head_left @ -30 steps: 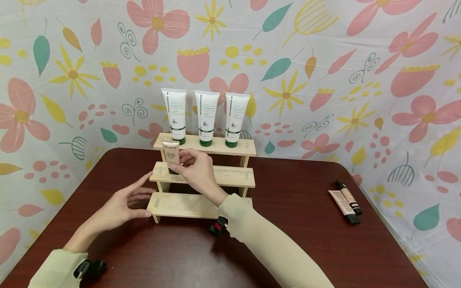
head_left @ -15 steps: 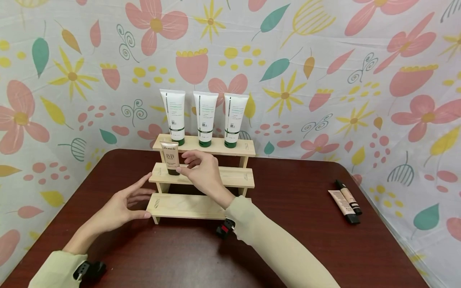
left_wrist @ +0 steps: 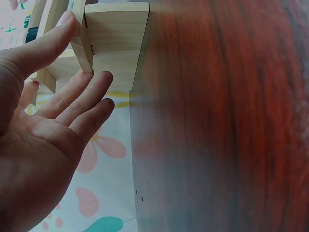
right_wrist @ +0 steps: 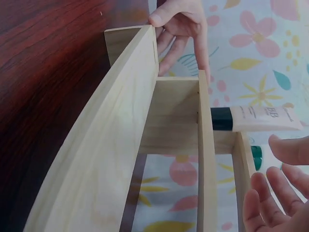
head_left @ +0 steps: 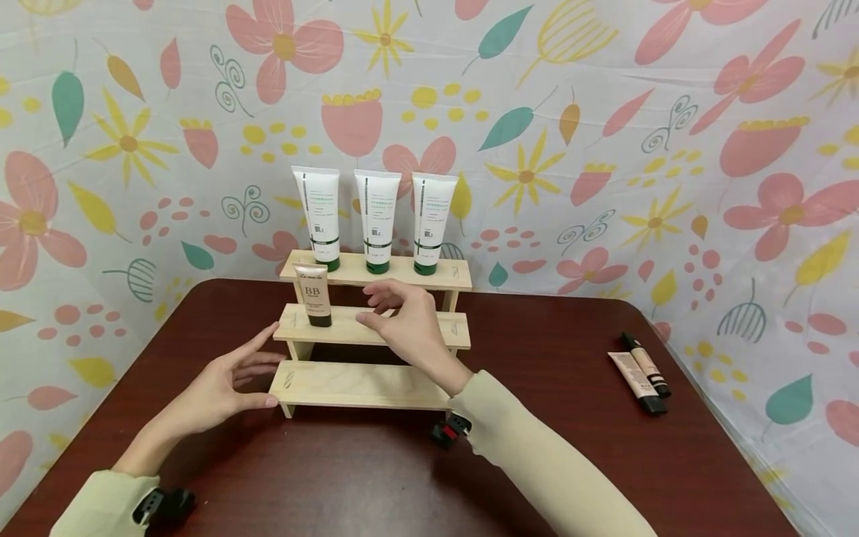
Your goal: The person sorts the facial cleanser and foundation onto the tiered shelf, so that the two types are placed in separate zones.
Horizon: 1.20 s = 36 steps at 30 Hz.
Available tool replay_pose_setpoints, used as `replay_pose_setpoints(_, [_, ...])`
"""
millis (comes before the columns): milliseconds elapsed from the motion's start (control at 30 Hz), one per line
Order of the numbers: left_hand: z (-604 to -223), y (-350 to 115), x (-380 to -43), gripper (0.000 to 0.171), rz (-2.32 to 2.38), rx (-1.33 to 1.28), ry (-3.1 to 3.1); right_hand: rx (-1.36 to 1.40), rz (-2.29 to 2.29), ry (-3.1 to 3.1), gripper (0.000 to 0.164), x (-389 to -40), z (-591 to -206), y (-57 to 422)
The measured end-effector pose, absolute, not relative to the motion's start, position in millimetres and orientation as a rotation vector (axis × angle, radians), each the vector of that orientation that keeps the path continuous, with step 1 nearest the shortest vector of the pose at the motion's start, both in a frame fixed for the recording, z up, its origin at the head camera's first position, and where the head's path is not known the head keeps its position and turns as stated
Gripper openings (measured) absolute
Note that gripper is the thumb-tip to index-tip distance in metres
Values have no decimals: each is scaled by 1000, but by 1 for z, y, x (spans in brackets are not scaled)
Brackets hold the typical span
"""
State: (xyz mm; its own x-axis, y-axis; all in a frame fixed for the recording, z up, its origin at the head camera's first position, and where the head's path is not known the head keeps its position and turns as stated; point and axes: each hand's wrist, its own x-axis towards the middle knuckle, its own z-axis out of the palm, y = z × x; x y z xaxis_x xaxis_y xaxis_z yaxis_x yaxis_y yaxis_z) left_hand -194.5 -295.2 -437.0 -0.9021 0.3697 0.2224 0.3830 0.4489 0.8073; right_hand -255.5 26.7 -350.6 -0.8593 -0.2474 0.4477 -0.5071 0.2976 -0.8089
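Observation:
A small beige BB cream tube (head_left: 314, 296) with a black cap stands upright on the left part of the middle step of a three-step wooden rack (head_left: 362, 384). My right hand (head_left: 409, 321) is over the middle step, right of that tube and apart from it, fingers loosely bent around nothing. In the right wrist view a gap shows between the BB cream tube (right_wrist: 256, 119) and the fingers (right_wrist: 270, 193). My left hand (head_left: 224, 388) touches the rack's left side, thumb at the bottom step and forefinger at the middle step, fingers mostly straight.
Three white tubes with green caps (head_left: 378, 220) stand in a row on the top step. On the right of the dark red table (head_left: 537, 388) lie a beige tube (head_left: 636, 382) and a slimmer beige tube (head_left: 646, 364) with black ends. A floral cloth (head_left: 523, 97) hangs behind.
My right hand has let go of the BB cream tube and moved right, away from it. The tube stays standing on the middle step. My left hand keeps its place at the rack.

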Motion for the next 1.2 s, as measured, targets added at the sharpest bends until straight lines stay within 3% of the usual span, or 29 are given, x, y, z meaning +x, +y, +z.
replay_pose_setpoints(1200, [-437,-295,-195,111,-1482,-720,-2645,707,1605,-2266,19,-231,-358,159])
